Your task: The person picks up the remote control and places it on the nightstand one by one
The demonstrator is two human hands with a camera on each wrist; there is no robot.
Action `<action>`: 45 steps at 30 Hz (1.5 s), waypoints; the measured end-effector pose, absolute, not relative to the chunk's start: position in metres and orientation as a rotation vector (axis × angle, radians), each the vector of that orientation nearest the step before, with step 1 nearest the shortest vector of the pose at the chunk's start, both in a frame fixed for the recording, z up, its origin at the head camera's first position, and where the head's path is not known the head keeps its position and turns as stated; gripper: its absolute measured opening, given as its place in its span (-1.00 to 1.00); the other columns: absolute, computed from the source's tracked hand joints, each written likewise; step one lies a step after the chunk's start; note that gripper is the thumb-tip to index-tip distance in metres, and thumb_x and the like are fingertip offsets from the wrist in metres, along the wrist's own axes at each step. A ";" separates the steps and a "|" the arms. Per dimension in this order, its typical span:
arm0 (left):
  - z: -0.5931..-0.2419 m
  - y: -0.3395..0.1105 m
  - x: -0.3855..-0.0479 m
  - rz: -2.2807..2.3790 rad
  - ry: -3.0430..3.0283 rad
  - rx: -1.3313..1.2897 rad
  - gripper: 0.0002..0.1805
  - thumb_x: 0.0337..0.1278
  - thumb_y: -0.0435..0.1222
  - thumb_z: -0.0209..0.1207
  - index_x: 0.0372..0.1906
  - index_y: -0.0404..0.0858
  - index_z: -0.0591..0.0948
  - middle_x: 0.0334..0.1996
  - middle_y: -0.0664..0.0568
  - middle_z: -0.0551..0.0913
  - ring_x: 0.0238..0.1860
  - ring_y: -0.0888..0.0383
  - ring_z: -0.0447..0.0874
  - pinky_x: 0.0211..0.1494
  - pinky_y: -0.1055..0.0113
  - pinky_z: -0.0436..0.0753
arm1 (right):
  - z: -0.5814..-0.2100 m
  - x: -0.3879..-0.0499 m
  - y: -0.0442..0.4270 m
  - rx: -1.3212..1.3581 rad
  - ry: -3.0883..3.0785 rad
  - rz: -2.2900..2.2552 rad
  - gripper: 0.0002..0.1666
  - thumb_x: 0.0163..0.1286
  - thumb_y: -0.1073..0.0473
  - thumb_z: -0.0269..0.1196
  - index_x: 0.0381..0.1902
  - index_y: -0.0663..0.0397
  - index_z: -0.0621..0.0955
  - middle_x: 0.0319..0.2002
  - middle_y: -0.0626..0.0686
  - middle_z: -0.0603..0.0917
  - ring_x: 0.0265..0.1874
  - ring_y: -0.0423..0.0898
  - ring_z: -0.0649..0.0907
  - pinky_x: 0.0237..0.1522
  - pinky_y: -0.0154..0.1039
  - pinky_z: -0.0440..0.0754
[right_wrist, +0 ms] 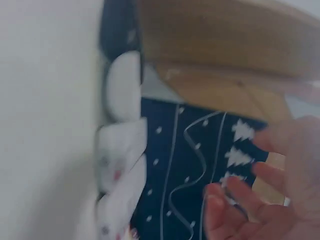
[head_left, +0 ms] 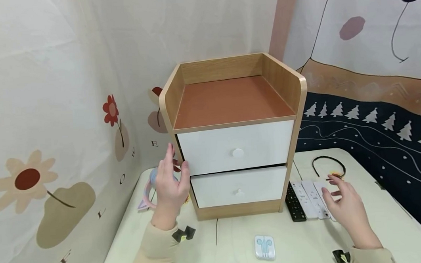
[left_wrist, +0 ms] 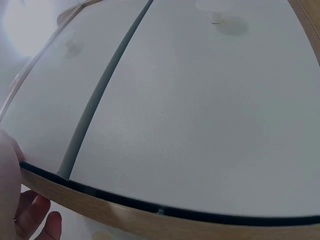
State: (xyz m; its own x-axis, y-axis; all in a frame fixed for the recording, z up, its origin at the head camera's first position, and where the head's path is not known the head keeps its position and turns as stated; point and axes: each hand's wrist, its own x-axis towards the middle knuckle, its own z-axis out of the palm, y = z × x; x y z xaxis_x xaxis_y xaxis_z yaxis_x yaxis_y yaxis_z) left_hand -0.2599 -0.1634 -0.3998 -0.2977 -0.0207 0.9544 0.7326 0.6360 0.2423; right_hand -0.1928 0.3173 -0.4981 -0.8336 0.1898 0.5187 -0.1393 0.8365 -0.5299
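Note:
A wooden cabinet (head_left: 236, 211) with a brown top shelf and two white drawers, upper (head_left: 211, 151) and lower (head_left: 217, 190), stands on the table; both drawers look closed. My left hand (head_left: 171, 191) is at its left side, the thumb by the front edge and the fingers round the side panel. The left wrist view shows that hand (left_wrist: 10, 195) astride the wooden edge (left_wrist: 115, 215), beside the white drawer fronts. My right hand (head_left: 348, 209), fingers loosely bent and holding nothing, is right of the power strips (head_left: 307, 200); the right wrist view shows the same hand (right_wrist: 280, 190).
A black strip (head_left: 294, 206) lies against the cabinet's right side, with a dark headband (head_left: 329, 157) behind the power strips. Boxed earphones (head_left: 264, 248) lie in front. Left of the cabinet is a pastel headband-like item (head_left: 147, 194). Printed cloth hangs behind the table (head_left: 231, 249).

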 end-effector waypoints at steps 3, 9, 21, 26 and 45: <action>-0.402 -0.163 -0.261 -0.810 -1.744 -0.564 -0.33 0.35 -0.45 0.22 0.52 -0.60 0.44 -0.26 -0.32 0.71 -0.32 -0.16 0.57 -0.22 0.22 0.52 | -0.505 -0.194 0.327 -0.142 -2.638 0.759 -0.28 0.59 0.10 0.27 0.56 0.33 0.42 0.30 0.55 0.55 -0.04 0.40 0.76 -0.19 0.16 0.70; -0.400 -0.162 -0.261 -0.776 -1.715 -0.605 -0.35 0.37 -0.48 0.20 0.53 -0.58 0.45 -0.25 -0.30 0.73 -0.33 -0.12 0.58 -0.25 0.20 0.54 | -0.519 -0.193 0.341 -0.271 -2.915 0.730 -0.12 0.56 0.04 0.22 0.64 0.42 0.26 0.42 0.73 0.30 0.27 0.68 0.52 0.23 0.57 0.52; -0.406 -0.162 -0.260 -0.792 -1.698 -0.606 -0.34 0.35 -0.49 0.20 0.54 -0.55 0.46 -0.32 -0.26 0.70 -0.34 -0.12 0.57 -0.22 0.20 0.52 | -0.532 -0.191 0.345 -0.425 -3.080 0.697 -0.04 0.41 0.07 0.29 0.60 0.51 0.27 0.36 0.78 0.36 0.27 0.72 0.49 0.29 0.58 0.51; -0.408 -0.162 -0.257 -0.785 -1.692 -0.598 -0.35 0.37 -0.49 0.20 0.54 -0.54 0.46 -0.37 -0.20 0.67 -0.36 -0.09 0.54 -0.23 0.23 0.48 | -0.534 -0.192 0.345 -0.378 -3.069 0.673 -0.10 0.43 0.09 0.29 0.57 0.50 0.33 0.33 0.76 0.41 0.25 0.71 0.52 0.25 0.57 0.54; -0.412 -0.164 -0.258 -0.820 -1.772 -0.560 -0.30 0.36 -0.52 0.22 0.59 -0.49 0.42 -0.35 -0.19 0.65 -0.31 -0.11 0.53 -0.18 0.27 0.46 | -0.535 -0.195 0.349 -0.303 -2.931 0.614 -0.26 0.39 0.06 0.43 0.35 0.50 0.61 0.07 0.60 0.72 0.02 0.54 0.71 -0.06 0.38 0.68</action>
